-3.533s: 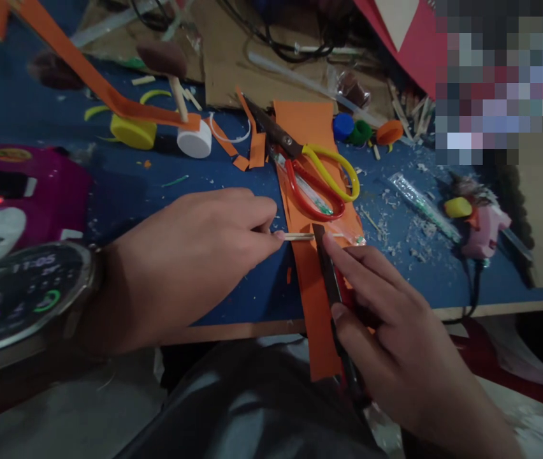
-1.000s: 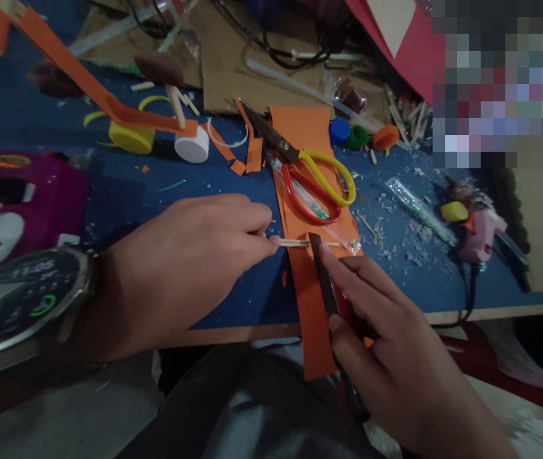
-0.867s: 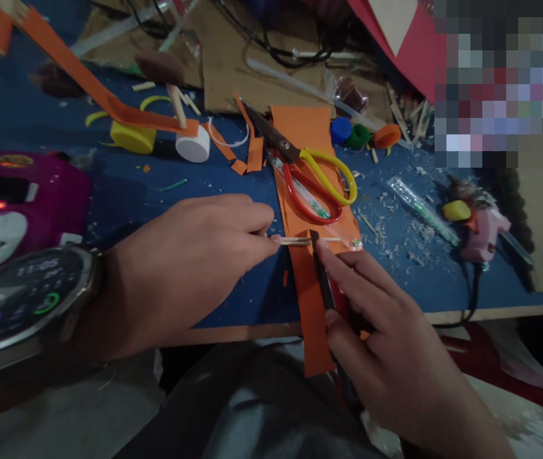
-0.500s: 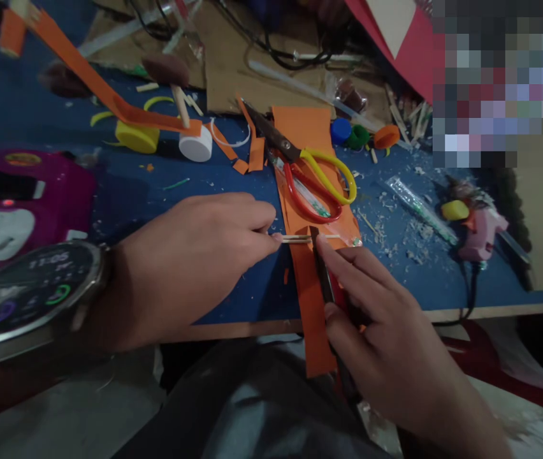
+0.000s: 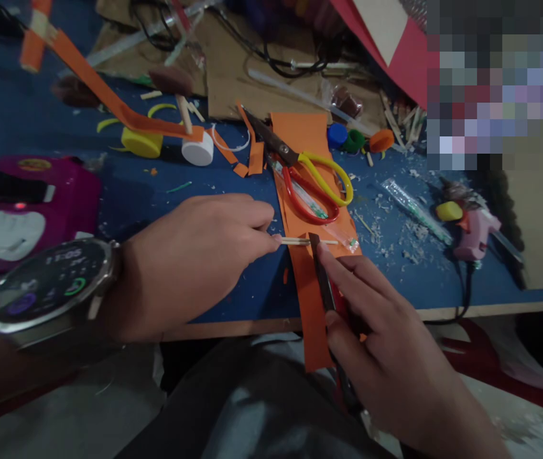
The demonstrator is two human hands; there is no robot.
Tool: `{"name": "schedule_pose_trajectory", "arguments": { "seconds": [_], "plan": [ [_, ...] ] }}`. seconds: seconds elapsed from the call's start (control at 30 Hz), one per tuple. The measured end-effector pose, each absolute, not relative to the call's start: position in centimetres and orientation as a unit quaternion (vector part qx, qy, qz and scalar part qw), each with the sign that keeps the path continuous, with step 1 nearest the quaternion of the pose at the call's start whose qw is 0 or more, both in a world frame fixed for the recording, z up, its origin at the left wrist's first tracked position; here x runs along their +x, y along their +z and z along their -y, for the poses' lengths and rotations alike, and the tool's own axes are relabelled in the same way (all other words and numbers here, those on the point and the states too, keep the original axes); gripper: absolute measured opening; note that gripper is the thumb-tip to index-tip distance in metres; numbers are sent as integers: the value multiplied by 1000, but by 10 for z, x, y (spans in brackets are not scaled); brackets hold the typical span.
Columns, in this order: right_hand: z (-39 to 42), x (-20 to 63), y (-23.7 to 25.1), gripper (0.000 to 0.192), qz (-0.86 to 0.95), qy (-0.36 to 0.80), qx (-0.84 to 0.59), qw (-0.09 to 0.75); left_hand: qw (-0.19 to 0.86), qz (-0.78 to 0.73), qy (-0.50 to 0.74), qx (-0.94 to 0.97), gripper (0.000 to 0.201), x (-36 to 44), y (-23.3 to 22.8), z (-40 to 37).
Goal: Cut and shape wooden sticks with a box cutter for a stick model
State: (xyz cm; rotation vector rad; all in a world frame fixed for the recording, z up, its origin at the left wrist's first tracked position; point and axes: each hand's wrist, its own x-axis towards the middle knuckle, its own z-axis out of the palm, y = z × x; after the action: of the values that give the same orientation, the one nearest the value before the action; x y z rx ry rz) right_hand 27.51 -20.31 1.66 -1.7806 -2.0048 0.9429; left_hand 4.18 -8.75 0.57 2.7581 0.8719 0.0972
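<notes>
Left hand [image 5: 195, 261] pinches a thin stick [image 5: 300, 241] flat across the orange strip [image 5: 312, 299], fingers closed tight on its end. Right hand [image 5: 386, 357] wraps a knife [image 5: 324, 280], blade tip pressed on the stick. The stick looks whole, so the cut appears unfinished. Just beyond the stick lie scissors [image 5: 317, 182]; the table edge [image 5: 233, 328] runs close below it, with bare blue surface left of the strip.
</notes>
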Motion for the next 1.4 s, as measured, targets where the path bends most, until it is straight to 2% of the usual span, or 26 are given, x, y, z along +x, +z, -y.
{"name": "schedule_pose_trajectory", "arguments": {
  "seconds": [0.43, 0.63, 0.8, 1.1, 1.23, 1.4],
  "plan": [
    [205, 272, 14, 72, 697, 326, -621, 145, 115, -285, 52, 950, 38, 41, 6, 88],
    [201, 273, 12, 74, 697, 318, -619, 171, 133, -305, 35, 942, 39, 44, 6, 88],
    [205, 273, 14, 71, 691, 338, -621, 149, 108, -294, 39, 949, 40, 43, 7, 89],
    [203, 274, 15, 75, 687, 335, -630, 140, 125, -293, 41, 947, 41, 41, 4, 87],
    [200, 274, 13, 73, 695, 326, -622, 156, 129, -288, 41, 948, 39, 42, 4, 86],
    [203, 274, 11, 75, 696, 324, -620, 162, 113, -268, 93, 952, 40, 41, -2, 88]
  ]
}}
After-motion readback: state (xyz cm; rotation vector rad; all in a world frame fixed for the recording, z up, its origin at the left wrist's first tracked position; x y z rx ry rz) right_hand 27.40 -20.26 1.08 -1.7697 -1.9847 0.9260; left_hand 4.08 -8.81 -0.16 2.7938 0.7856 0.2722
